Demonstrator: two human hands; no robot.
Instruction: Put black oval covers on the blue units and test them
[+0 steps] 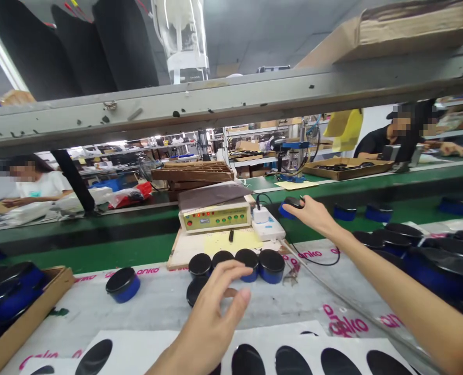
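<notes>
My right hand point(311, 213) reaches out over the green belt, its fingers closed round a blue round case with a black top point(291, 207). Nearer to me, my left hand point(219, 307) hovers in front of a group of the same cases point(271, 266), thumb and fingers apart, with nothing held. It hides part of that group. One more case point(122, 285) sits alone on the left of the worktop. Below my left hand lies a white sheet point(137, 354) with black oval pieces point(292, 360).
A control box point(215, 217) with lit lamps stands at the centre behind the cases, beside a white power strip point(268, 226). A cardboard box of cases point(32, 323) is at left. More cases crowd the right. A metal shelf point(176, 107) crosses above. Two people sit beyond the belt.
</notes>
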